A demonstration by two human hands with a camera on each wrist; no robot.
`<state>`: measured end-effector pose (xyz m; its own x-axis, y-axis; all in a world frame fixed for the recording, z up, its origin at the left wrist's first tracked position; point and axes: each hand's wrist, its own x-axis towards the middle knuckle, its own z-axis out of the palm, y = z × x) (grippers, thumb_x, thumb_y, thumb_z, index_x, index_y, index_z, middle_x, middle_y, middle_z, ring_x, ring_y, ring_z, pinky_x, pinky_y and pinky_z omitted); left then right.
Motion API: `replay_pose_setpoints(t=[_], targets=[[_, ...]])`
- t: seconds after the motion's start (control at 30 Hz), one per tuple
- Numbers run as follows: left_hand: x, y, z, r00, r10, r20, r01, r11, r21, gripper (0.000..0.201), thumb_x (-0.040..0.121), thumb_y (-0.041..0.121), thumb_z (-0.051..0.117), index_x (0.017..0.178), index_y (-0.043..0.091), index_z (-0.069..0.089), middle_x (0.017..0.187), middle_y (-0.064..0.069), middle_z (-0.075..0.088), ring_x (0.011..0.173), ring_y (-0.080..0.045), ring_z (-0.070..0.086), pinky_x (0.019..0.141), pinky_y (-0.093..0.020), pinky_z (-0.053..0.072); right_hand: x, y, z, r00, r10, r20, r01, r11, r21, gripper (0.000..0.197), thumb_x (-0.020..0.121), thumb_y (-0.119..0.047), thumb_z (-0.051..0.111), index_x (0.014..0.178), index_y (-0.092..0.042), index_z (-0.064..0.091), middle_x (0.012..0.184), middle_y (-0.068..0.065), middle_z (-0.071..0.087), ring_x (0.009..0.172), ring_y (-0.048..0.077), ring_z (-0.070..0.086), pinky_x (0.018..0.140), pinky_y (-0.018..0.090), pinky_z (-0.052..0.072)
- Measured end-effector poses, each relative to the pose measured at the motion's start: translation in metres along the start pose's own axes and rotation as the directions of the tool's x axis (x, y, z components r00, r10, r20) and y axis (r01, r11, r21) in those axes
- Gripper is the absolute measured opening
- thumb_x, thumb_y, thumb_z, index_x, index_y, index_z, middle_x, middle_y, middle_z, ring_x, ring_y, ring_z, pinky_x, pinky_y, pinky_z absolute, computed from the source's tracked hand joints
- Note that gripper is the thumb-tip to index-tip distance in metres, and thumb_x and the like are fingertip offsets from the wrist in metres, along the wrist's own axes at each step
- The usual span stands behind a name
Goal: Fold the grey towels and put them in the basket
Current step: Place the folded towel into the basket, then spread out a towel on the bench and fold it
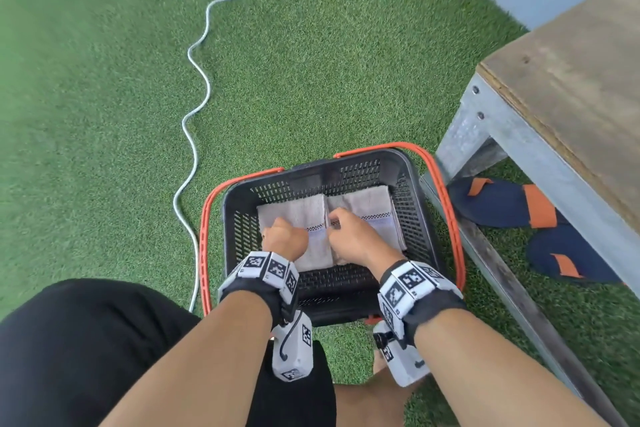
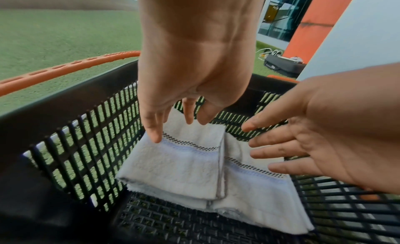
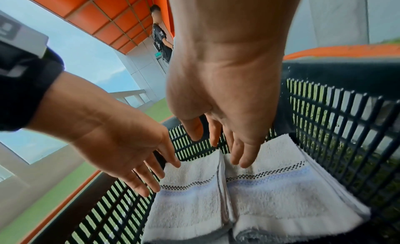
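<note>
The basket [image 1: 415, 204] is black with orange handles [image 1: 446, 191], the two towels [image 1: 304, 215] are light grey with a black-and-white checked line and a pale blue stripe, and the grass [image 1: 104, 97] is green.

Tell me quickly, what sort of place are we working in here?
Probably an outdoor terrace or balcony on a building, not a laundry room. Artificial green turf covers the ground, open sky shows past an orange tiled overhang, and a rough wood-topped metal bench stands beside the basket.
</note>
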<state>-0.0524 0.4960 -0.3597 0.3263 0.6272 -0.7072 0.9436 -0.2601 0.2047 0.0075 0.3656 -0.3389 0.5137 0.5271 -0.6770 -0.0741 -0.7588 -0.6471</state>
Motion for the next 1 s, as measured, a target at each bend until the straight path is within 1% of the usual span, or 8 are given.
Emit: replay_pose_setpoints(t=[0.1,0.2,0.3,0.43,0.57,0.7,0.83,1.0], targets=[[-0.02,0.017,-0.006,0.998,0.07,0.007,-0.069,0.996,-0.056,0.047,0.09,0.014,0.043,0.137,0.008,0.05,0.144,-0.021,0.046,0.123,-0.035,0.053,0.104,-0.041,0.046,-0.022,-0.006,-0.014,0.987,-0.059,-0.15,0.066,0.997,0.043,0.027,0.102,-0.018,0.045,0.126,-0.013,0.055,0.124,0.009,0.061,0.097,0.022,0.064,0.082,0.037,0.053],[-0.049,0.038,-0.014,0.982,0.184,-0.03,-0.186,0.975,-0.123,0.041,0.087,0.011,0.042,0.123,0.0,0.06,0.125,-0.026,0.061,0.114,-0.038,0.061,0.095,-0.044,0.052,-0.053,-0.012,-0.033,0.943,-0.112,-0.315,0.138,0.989,0.059,0.018,0.102,-0.021,0.046,0.114,-0.021,0.059,0.107,-0.002,0.064,0.083,0.009,0.061,0.078,0.033,0.054],[-0.087,0.062,-0.022,0.95,0.285,-0.124,-0.307,0.927,-0.217,0.031,0.092,0.013,0.045,0.119,0.008,0.06,0.119,-0.012,0.065,0.11,-0.029,0.061,0.095,-0.036,0.051,-0.094,-0.014,-0.052,0.877,-0.117,-0.466,0.154,0.987,0.043,0.013,0.099,-0.02,0.047,0.102,-0.025,0.059,0.101,-0.003,0.068,0.088,0.018,0.064,0.078,0.036,0.052],[-0.146,0.097,-0.025,0.884,0.378,-0.275,-0.454,0.834,-0.314,0.017,0.097,0.019,0.049,0.11,0.014,0.058,0.109,-0.006,0.062,0.096,-0.023,0.058,0.081,-0.027,0.042,-0.156,-0.012,-0.073,0.787,-0.09,-0.61,0.146,0.988,0.042,0.018,0.096,-0.016,0.046,0.102,-0.024,0.061,0.1,0.003,0.071,0.093,0.027,0.065,0.081,0.042,0.052],[-0.202,0.134,-0.02,0.767,0.545,-0.34,-0.638,0.704,-0.312,0.015,0.095,0.017,0.053,0.108,0.013,0.059,0.105,-0.005,0.065,0.095,-0.023,0.06,0.08,-0.029,0.043,-0.208,-0.006,-0.095,0.71,-0.09,-0.699,0.163,0.986,0.039,0.021,0.097,-0.015,0.044,0.1,-0.025,0.062,0.096,0.003,0.072,0.092,0.029,0.065,0.081,0.043,0.052],[-0.258,0.165,-0.009,0.59,0.721,-0.364,-0.807,0.511,-0.297,0.008,0.091,0.012,0.056,0.096,0.017,0.058,0.094,-0.002,0.065,0.092,-0.025,0.063,0.083,-0.031,0.046,-0.253,0.004,-0.116,0.617,-0.072,-0.784,0.205,0.976,0.071,0.024,0.093,-0.014,0.041,0.095,-0.028,0.061,0.091,-0.002,0.072,0.088,0.024,0.066,0.08,0.044,0.054],[-0.304,0.185,0.013,0.448,0.845,-0.291,-0.879,0.356,-0.318,0.01,0.091,0.01,0.055,0.098,0.013,0.061,0.09,-0.003,0.066,0.086,-0.026,0.064,0.083,-0.038,0.053,-0.29,0.021,-0.133,0.523,-0.024,-0.852,0.198,0.976,0.094,0.02,0.098,-0.013,0.044,0.097,-0.026,0.06,0.091,-0.002,0.071,0.084,0.022,0.066,0.077,0.046,0.055],[-0.351,0.192,0.048,0.303,0.948,-0.099,-0.912,0.258,-0.319,0.011,0.093,0.011,0.053,0.098,0.019,0.058,0.082,0.01,0.06,0.074,-0.009,0.058,0.072,-0.029,0.05,-0.334,0.057,-0.142,0.38,0.086,-0.921,0.19,0.967,0.169,0.022,0.098,-0.008,0.044,0.1,-0.021,0.061,0.091,-0.004,0.072,0.078,0.017,0.065,0.073,0.041,0.054]])
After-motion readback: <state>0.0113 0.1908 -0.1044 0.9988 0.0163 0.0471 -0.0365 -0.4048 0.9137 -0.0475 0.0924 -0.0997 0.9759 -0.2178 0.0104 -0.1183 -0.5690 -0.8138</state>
